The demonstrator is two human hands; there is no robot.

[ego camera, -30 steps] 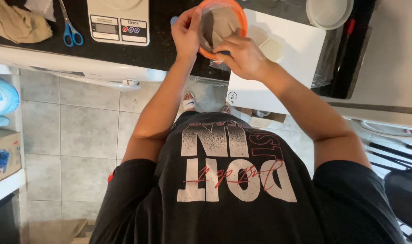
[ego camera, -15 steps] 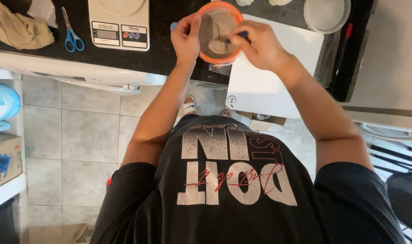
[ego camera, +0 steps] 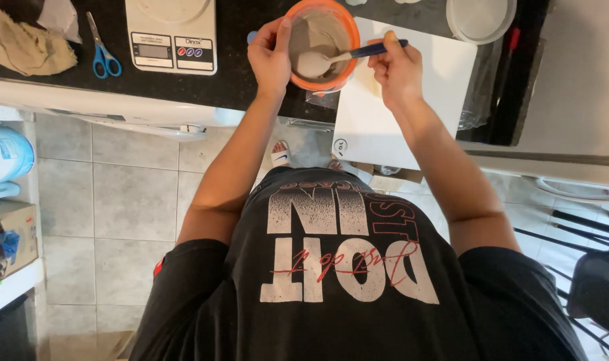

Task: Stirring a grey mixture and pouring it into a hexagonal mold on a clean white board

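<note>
Bowl [ego camera: 344,40] gripped by left hand [ego camera: 271,57]; right hand [ego camera: 399,70] holds spoon [ego camera: 338,58].

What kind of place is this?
Probably a home kitchen: a dark countertop holds a kitchen scale, scissors and a white board, with floor tiles below.

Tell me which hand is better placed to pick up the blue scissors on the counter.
The left hand. It grips the orange bowl on the side nearer the scissors, which lie further left beyond the white scale. The right hand holds the spoon, across the bowl.
</note>
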